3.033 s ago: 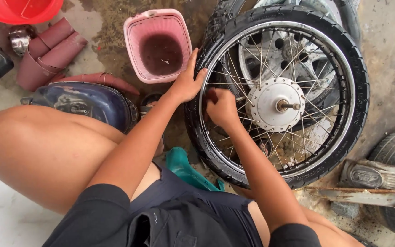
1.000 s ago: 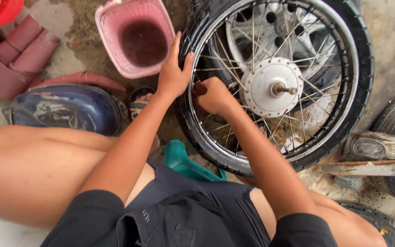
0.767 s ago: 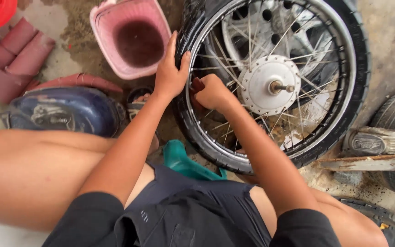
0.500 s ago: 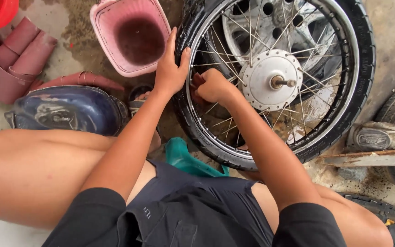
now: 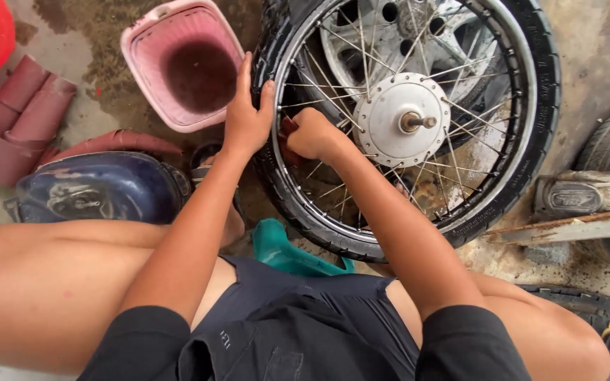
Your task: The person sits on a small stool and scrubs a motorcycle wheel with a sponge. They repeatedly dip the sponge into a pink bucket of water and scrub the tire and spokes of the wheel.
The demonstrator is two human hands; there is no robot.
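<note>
The spoked wheel [image 5: 418,127], tyre still on, is laid flat on the wet concrete, just right of the pink tub [image 5: 185,63]. It is judged heavy and stiff, its thin spokes better spared; the tyre gives the surest hold. There the left hand [image 5: 246,116] is spread flat, fingers extended. Right of it, the right hand [image 5: 312,134] is clenched around something reddish among the spokes, arm stretched forward.

Left hand [image 5: 246,120] shifted up tyre [image 5: 541,134]; right hand [image 5: 313,134] moved rimward.
</note>
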